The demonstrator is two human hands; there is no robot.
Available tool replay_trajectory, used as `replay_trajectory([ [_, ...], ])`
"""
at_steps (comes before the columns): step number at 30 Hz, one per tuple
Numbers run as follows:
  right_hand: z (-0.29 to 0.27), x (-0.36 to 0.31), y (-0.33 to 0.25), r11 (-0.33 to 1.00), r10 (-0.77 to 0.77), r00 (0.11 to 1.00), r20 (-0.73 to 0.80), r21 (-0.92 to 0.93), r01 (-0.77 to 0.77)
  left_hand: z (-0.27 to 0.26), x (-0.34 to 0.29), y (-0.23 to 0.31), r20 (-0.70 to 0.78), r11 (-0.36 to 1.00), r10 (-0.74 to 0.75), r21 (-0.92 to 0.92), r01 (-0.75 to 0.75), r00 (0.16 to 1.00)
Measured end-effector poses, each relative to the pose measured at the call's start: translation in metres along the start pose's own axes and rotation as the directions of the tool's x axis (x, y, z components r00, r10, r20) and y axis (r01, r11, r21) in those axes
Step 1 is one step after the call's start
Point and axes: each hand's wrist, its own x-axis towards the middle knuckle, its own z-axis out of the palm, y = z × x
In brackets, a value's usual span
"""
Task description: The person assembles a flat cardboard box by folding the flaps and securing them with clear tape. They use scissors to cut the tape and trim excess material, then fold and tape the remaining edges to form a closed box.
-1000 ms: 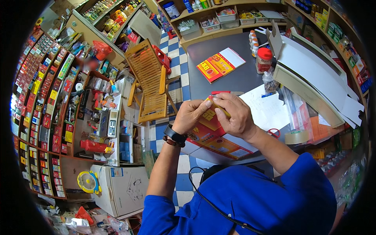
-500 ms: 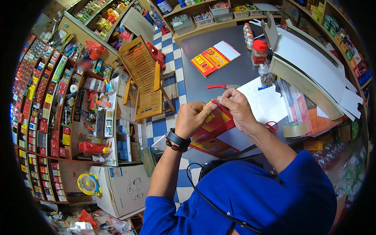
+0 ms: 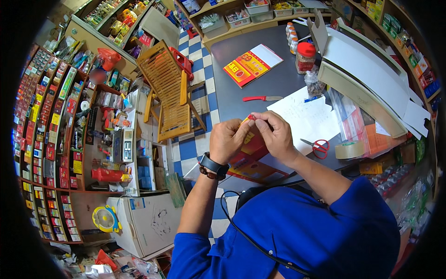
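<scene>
My left hand [image 3: 226, 140] is closed on the top edge of a red and yellow printed cardboard sheet [image 3: 254, 149]. Pinching the same edge, my right hand [image 3: 278, 138] has its thumb beside the left thumb. The sheet is tilted and hangs down toward my body; part of it is behind my hands. Just past my hands lies a red-handled knife [image 3: 254, 98]. Red-handled scissors [image 3: 320, 149] rest to the right of my right wrist, partly on a white paper [image 3: 306, 122].
Another red and yellow printed sheet [image 3: 252, 66] lies flat on the dark table [image 3: 227, 100]. At the right stand a red-lidded jar [image 3: 305, 59], a tape roll [image 3: 349, 151] and a large white carton [image 3: 362, 100]. A wooden folding chair [image 3: 168, 90] stands left of the table.
My right hand has come down slightly and closer to my left, its thumb now against the sheet's edge. More of the scissors shows. The view has shifted a little.
</scene>
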Motion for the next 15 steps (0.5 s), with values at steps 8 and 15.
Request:
replay_trajectory([
  [8, -0.020, 0.011, 0.012, 0.755, 0.319, 0.850, 0.420, 0.429, -0.496, 0.004, -0.002, -0.005, -0.013, 0.992, 0.039, 0.121, -0.038, 0.999],
  [15, -0.017, 0.007, 0.018, 0.983, 0.167, 0.966, 0.198, 0.038, -0.177, 0.005, -0.005, -0.002, 0.064, 0.988, 0.108, 0.101, -0.114, 0.992],
])
